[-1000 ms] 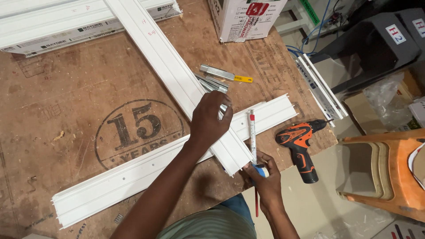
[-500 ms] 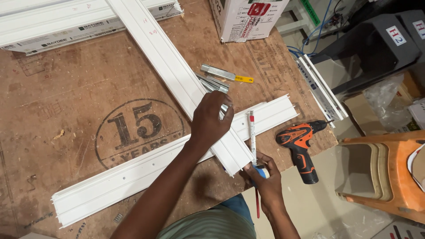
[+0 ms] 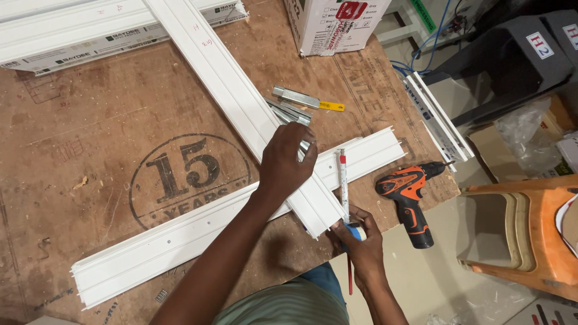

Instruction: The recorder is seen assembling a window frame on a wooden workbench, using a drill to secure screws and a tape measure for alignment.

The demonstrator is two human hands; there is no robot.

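The left hand (image 3: 288, 159) presses flat, fingers curled over the edge, on the white channel strip (image 3: 241, 108) that runs diagonally from eleven o'clock down toward five o'clock, pinning it where it crosses a second white strip (image 3: 180, 235) lying from eight o'clock up to two o'clock on the desk (image 3: 78, 132). The right hand (image 3: 360, 241), at about five o'clock near the desk's edge, closes its grip around a small measuring tape with a blue case, and the tape's blade (image 3: 343, 180) stands out straight toward twelve o'clock, just beside the crossed strips. Compared with a second ago, both hands sit in the same places and the blade reaches the same length; nothing has shifted, so the measuring looks held steady at this mark. Outward, metal slide rails (image 3: 292, 108) lie just beyond the left hand, an orange drill (image 3: 409, 195) rests at three o'clock, and a cardboard box (image 3: 331, 24) stands at one o'clock.
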